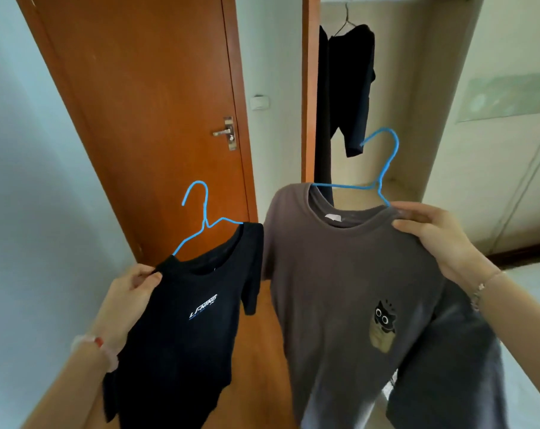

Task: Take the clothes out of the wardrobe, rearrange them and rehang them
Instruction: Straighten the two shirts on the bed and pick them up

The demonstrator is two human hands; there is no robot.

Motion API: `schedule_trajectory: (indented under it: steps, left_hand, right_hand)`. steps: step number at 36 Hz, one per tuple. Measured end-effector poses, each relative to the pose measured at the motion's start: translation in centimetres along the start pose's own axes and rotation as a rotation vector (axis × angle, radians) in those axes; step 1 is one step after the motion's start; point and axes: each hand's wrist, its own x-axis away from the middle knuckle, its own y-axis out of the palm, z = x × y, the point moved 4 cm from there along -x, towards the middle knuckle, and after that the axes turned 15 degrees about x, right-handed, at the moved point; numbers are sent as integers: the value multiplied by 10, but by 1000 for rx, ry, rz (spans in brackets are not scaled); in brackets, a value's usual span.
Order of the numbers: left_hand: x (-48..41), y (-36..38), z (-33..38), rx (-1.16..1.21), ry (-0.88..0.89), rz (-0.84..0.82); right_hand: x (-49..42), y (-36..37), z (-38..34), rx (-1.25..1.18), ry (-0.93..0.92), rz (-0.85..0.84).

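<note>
My left hand (132, 289) pinches the shoulder of a black T-shirt (188, 323) with a small white logo, which hangs on a blue wire hanger (205, 218). My right hand (432, 239) grips the shoulder of a brown-grey T-shirt (333, 274) with a cartoon print, on a second blue wire hanger (383, 168). Grey jeans (448, 366) hang below my right hand. Both shirts are held up in front of the open wardrobe (401, 103), where black garments (346, 88) hang on a dark hanger from the rail.
A brown wooden room door (145, 103) with a metal handle (227, 133) stands at the left, a light switch (259, 102) beside it. The wardrobe's orange side panel (309, 88) rises at the centre. A pale wardrobe door (510, 150) is at the right.
</note>
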Motion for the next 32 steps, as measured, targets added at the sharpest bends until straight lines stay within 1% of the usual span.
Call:
schedule_trajectory:
  steps: [5, 8, 11, 15, 18, 25, 32]
  left_hand:
    - [-66, 30, -12, -52, 18, -1]
    - [-112, 58, -8, -69, 52, -13]
    - [-164, 92, 3, -78, 68, -18]
    - [-220, 145, 23, -85, 97, -105]
    - [-253, 184, 31, -46, 109, -167]
    - [-324, 276, 27, 108, 38, -326]
    - [-416, 365, 22, 205, 27, -481]
  right_hand:
    - [-66, 33, 26, 19, 83, -39]
    - [-114, 45, 33, 39, 107, -68]
    - [-169, 46, 35, 74, 130, -56]
    - [-238, 39, 26, 56, 140, -46]
    - [-280, 34, 26, 62, 135, 22]
    - [-347, 32, 40, 394, 61, 172]
    - [-407, 35, 66, 578, 135, 278]
